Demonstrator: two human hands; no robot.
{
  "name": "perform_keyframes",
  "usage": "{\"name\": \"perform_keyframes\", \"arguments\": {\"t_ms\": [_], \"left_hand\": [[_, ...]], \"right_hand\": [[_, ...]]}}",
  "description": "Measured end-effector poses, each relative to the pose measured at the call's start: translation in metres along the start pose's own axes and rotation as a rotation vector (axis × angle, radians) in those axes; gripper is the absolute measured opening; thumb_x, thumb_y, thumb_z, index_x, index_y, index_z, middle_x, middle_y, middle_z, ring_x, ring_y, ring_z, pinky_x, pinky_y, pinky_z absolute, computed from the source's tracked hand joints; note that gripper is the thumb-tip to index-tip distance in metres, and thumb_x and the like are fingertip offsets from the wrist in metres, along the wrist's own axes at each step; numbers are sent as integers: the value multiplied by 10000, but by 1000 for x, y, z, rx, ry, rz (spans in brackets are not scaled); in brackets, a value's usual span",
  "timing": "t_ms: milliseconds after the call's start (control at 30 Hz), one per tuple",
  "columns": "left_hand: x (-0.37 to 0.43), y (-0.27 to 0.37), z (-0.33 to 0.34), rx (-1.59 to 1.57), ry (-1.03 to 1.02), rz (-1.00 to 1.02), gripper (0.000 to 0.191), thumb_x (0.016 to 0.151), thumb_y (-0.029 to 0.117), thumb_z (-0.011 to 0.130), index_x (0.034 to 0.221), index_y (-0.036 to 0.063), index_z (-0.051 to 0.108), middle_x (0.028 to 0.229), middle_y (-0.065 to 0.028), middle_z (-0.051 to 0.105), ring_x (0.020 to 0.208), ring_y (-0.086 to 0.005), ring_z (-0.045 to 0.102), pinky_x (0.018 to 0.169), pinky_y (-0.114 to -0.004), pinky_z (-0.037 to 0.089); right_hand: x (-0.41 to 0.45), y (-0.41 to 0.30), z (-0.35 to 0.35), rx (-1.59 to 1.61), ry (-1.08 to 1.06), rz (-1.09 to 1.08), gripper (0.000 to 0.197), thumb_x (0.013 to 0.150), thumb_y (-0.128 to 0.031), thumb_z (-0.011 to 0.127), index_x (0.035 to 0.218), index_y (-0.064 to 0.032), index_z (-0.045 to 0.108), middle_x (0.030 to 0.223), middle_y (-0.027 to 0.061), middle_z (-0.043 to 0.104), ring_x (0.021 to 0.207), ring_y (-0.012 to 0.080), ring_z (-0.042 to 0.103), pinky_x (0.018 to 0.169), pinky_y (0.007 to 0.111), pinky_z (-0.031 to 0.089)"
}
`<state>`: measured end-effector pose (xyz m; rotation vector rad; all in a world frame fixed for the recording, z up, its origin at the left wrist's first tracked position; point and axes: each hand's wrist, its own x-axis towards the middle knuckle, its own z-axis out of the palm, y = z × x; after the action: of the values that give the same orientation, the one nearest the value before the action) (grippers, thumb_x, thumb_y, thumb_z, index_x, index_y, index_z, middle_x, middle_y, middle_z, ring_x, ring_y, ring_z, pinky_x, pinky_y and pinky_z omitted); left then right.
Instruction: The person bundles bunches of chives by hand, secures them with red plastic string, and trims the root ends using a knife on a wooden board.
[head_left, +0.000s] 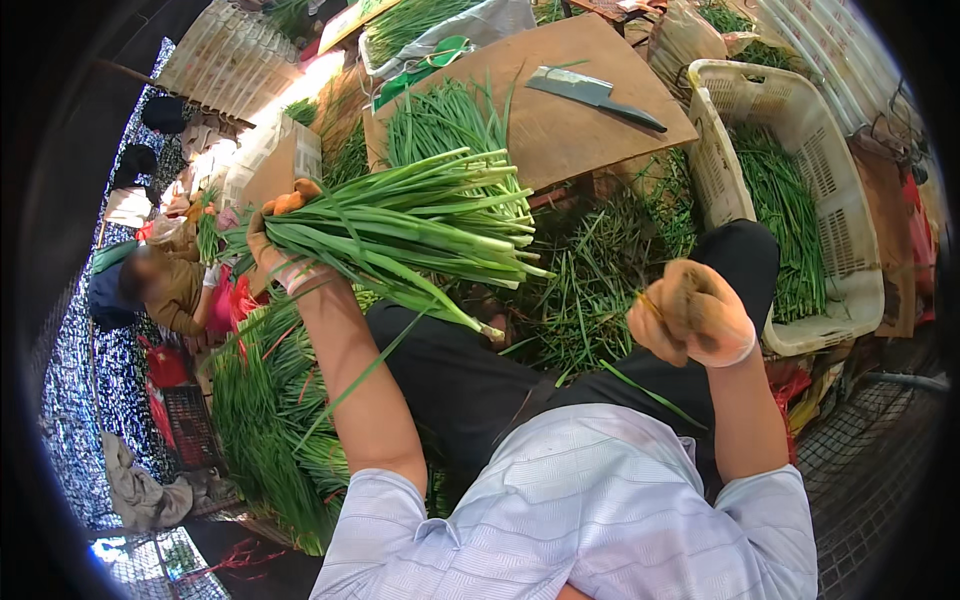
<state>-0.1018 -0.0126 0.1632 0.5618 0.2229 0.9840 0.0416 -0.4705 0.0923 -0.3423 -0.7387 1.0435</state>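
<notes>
My left hand (281, 225), in an orange-palmed work glove, is closed around the leafy part of a bunch of green garlic chives (405, 217). The pale cut stem ends point right, and one thick stalk droops below the others. A long loose leaf hangs across my left forearm. Over my right thigh is my right hand (686, 315), gloved alike, with its fingers curled in. A thin yellowish strand (646, 301) shows at its fingertips; what it is cannot be made out. Beyond the bunch, more chives (450, 124) lie on a brown board (577, 60).
A cleaver (592, 94) lies on the board. At right stands a plastic crate (750, 330) holding chives. Leaf scraps (592, 277) cover the ground between my legs. Tied chive bundles (262, 405) are piled at my left. Another person (176, 289) sits beyond them.
</notes>
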Motion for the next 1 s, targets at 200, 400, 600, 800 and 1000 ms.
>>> {"name": "perform_keyframes", "arguments": {"t_ms": [200, 400, 600, 800, 1000], "left_hand": [[4, 6, -11, -16, -63, -43, 217, 821, 208, 579, 699, 47, 660, 677, -142, 654, 661, -305, 629, 885, -489, 557], [-8, -2, -1, -64, -68, -89, 164, 792, 196, 643, 695, 66, 665, 703, -120, 670, 701, -309, 655, 853, -509, 583], [-25, -21, 22, 15, 114, 18, 142, 790, 174, 651, 771, 38, 616, 709, -139, 643, 735, -299, 654, 822, -469, 607], [-21, -20, 8, -13, 97, 9, 102, 767, 116, 640, 713, 38, 604, 616, -114, 613, 662, -269, 637, 892, -448, 554], [-13, -18, -6, -113, 163, -23, 191, 825, 152, 568, 654, 67, 550, 616, -87, 571, 590, -241, 552, 925, -479, 521]], "right_hand": [[21, 24, 29, -983, 388, 279, 153, 895, -133, 672, 830, -1, 629, 749, 91, 574, 682, 205, 563, 664, 329, 475], [75, 56, 26, -1538, 572, -172, 348, 782, -345, 766, 1022, -98, 713, 1033, 118, 662, 1050, 342, 589, 929, 438, 443], [115, 75, 23, -1536, 557, -169, 366, 778, -352, 768, 1049, -107, 744, 1008, 143, 681, 1056, 339, 603, 951, 433, 431], [123, 62, 23, -263, 490, -41, 302, 982, -318, 608, 942, -22, 657, 898, 39, 674, 857, 115, 582, 843, 261, 461], [64, 24, -30, 86, 210, -240, 319, 1037, -373, 527, 938, -70, 523, 727, 31, 490, 736, 202, 528, 765, 347, 449]]}}
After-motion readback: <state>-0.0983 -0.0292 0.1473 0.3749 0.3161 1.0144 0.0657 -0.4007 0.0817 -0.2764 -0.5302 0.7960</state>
